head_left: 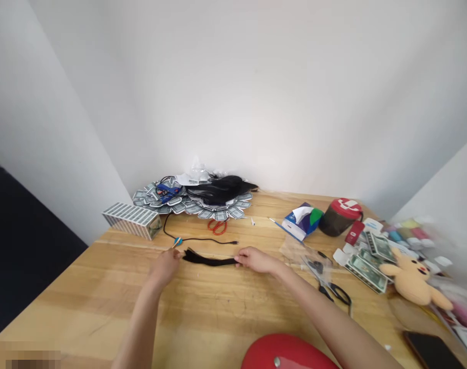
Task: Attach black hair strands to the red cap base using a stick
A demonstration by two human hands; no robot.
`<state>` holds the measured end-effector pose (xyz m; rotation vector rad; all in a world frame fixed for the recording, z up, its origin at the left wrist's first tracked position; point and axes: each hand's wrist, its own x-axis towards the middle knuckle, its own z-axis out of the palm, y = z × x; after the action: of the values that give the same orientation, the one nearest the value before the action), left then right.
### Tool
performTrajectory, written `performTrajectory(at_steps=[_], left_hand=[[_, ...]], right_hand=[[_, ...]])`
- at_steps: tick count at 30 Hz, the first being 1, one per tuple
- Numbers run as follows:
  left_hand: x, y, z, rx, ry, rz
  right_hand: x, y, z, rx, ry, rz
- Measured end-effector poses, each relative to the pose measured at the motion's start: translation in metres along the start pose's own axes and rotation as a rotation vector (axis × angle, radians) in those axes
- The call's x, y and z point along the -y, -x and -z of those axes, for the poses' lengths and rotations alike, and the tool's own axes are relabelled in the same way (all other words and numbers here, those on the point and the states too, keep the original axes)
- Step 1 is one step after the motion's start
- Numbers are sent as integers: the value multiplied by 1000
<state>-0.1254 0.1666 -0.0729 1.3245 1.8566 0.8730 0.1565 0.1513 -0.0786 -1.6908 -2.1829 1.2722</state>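
A narrow bundle of black hair [210,260] lies across the wooden table in front of me. At its right end, my right hand [254,260] is closed, pinching the tip between thumb and fingers. My left hand [166,267] is beside the frayed left end, fingers closed. A thin pale stick [175,244] pokes up from these fingers, its far tip by a small blue disc [178,241]. Whether the left fingertips also touch the hair I cannot make out. Just behind the bundle runs a black cable [206,239], and orange-handled scissors [218,227] lie farther back.
Fanned printed paper [233,209] bears a larger black hair bundle [221,189] by the wall. A card stack [133,219] stands left. Rightward are a blue box [295,228], lidded tub [339,218], black scissors [329,287], plush toy [412,282] and phone [433,349]. A red object [283,351] sits near me.
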Motion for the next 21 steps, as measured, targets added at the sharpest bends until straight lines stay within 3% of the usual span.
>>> performTrajectory(at_steps=[5,12,21], left_hand=[[-6,12,18,11,-353,80],[-30,32,19,74,-586,-7],[-49,48,23,112,-685,-110]], right_hand=[[19,15,4,-60,255,27],[46,31,1,-241,564,1],[56,16,-8,-193,694,122]])
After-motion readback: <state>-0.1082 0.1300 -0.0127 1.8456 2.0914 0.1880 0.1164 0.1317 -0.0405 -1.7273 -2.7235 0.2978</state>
